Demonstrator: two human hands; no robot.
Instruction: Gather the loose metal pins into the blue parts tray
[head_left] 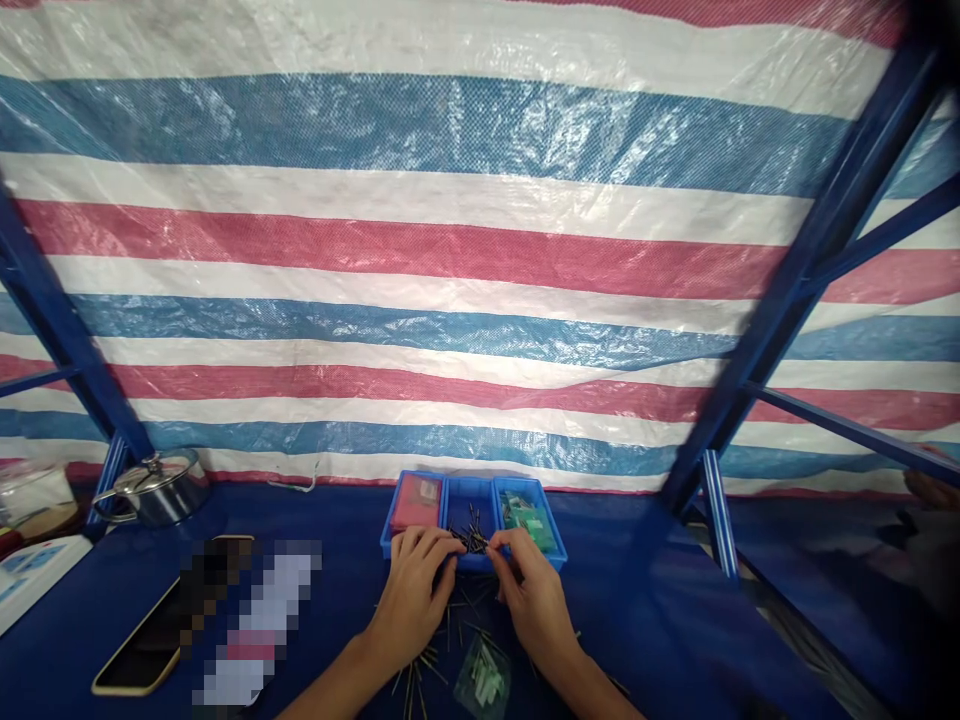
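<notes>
In the head view, a blue tray (559,540) with three compartments sits against the striped sheet. Pink packets (416,502) fill its left compartment and green packets (526,520) its right one. Thin dark rods (472,532) lie loose in the middle compartment; their exact kind is too small to tell. My left hand (417,580) is at the tray's front left, thumb and fingers closed together. Opposite it, my right hand (531,588) pinches at the front of the middle compartment. What either pinch holds is too small to make out. More thin rods (414,680) are scattered beneath and between my hands.
A small clear bag (484,680) of pale pieces lies near the front edge. Left are a phone (150,640), a blurred-out pale strip (259,620), a lidded metal pot (161,487) and a white box (37,580). Blue metal posts (780,300) flank the table (330,520).
</notes>
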